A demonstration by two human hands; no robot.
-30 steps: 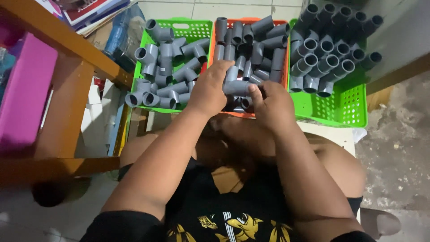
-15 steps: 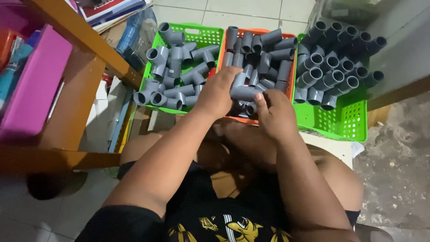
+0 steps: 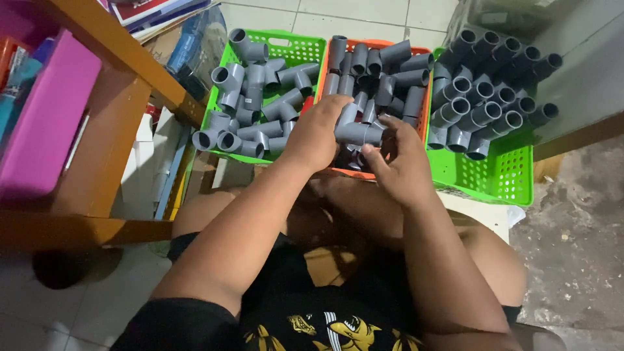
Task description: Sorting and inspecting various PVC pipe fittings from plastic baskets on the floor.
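Holding a short grey plastic pipe piece (image 3: 359,133) with both hands, just above the orange plastic basket (image 3: 427,91).

Grips one end tight with the left hand (image 3: 315,133); pinches the other end with the fingers of the right hand (image 3: 400,166). Looks much as it did a second ago: same piece, same two hands, only lifted a little nearer the body, not put down in any basket yet. Sits between a green plastic basket (image 3: 286,36) of grey bent and three-way joints on the left and a second green basket (image 3: 494,175) of grey tubes stacked in rows on the right. Far left, shows a flat pink box (image 3: 45,110) beside an orange wooden frame (image 3: 117,149). Behind that, shows a blue see-through pack (image 3: 195,52), label too small to tell.
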